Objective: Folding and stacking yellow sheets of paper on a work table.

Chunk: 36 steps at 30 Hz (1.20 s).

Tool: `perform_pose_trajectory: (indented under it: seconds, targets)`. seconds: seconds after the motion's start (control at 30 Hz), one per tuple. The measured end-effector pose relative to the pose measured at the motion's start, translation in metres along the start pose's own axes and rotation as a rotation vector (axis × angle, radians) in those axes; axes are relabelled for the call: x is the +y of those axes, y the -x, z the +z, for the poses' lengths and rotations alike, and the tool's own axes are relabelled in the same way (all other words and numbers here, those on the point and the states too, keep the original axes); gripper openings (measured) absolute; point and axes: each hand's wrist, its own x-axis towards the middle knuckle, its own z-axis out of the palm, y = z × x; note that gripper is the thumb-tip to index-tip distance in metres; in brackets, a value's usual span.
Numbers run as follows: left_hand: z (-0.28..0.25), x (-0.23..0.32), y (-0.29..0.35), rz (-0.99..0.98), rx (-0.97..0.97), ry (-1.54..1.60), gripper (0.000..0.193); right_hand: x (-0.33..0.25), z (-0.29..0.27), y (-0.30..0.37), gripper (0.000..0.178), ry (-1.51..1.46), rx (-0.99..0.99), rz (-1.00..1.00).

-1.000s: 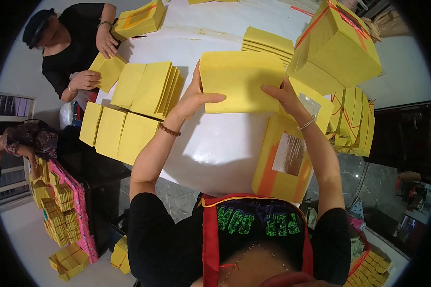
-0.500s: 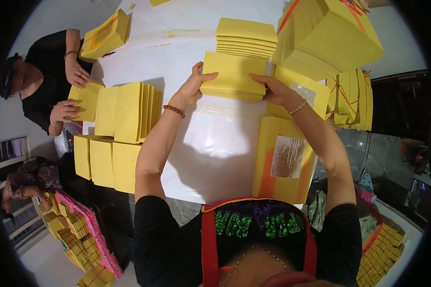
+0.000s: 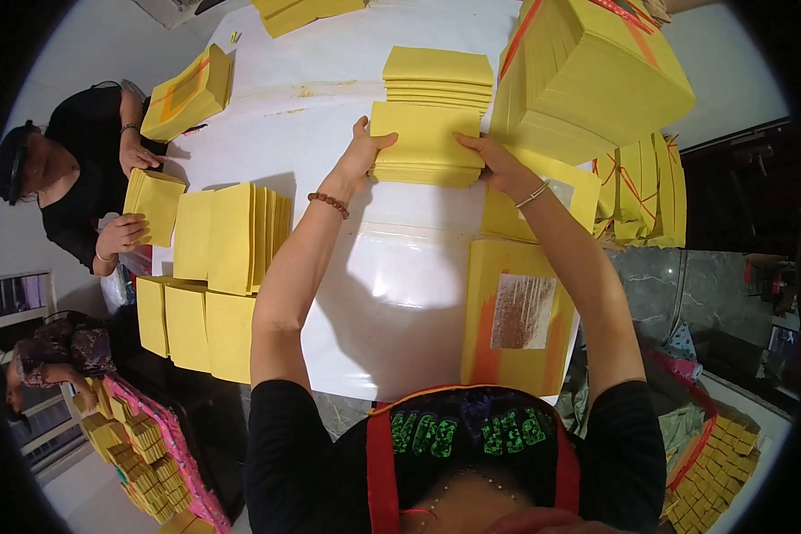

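Between my two hands is a stack of yellow paper [image 3: 424, 133], several layers thick. My left hand [image 3: 361, 153] grips its left end, thumb on top and fingers along the side. At the right end, my right hand [image 3: 498, 164] holds it the same way; its fingers are partly hidden beneath. Just beyond lies another layered stack of yellow paper [image 3: 438, 69], touching or nearly touching the held one. By my right forearm lie flat yellow sheets with an orange stripe and a silvery-brown patch [image 3: 522, 311].
Tall yellow paper bundles with red ties [image 3: 596, 80] stand at the far right. Rows of yellow stacks [image 3: 231, 231] line the white table's [image 3: 392, 294] left side. A co-worker [image 3: 71, 178] there handles a yellow stack [image 3: 155, 205]. Another person [image 3: 62, 347] is at the lower left.
The view has shifted slightly. My hands keep their grip, and the held stack's front layers now show more. The co-worker's yellow stack is tilted up more, with one hand moved off its top.
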Motion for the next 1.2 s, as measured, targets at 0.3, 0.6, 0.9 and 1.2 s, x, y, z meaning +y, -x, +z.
perform_pose_trajectory:
  seconds: [0.3,0.6,0.9,1.2]
  targets:
    - [0.011,0.008,-0.016,0.075,0.023,0.134,0.094,-0.005,-0.016,-0.024,0.031,-0.032,0.017,0.022]
    - [0.030,0.013,0.005,0.519,0.629,-1.074,0.074,0.004,-0.011,-0.026,0.036,-0.018,0.185,-0.118]
    - [0.036,-0.012,-0.016,1.152,0.095,-1.557,0.055,0.001,-0.005,-0.018,0.053,-0.060,0.087,-0.072]
    - [0.035,-0.018,-0.019,1.051,0.056,-1.368,0.041,0.004,0.006,0.002,0.052,1.333,0.328,-0.684]
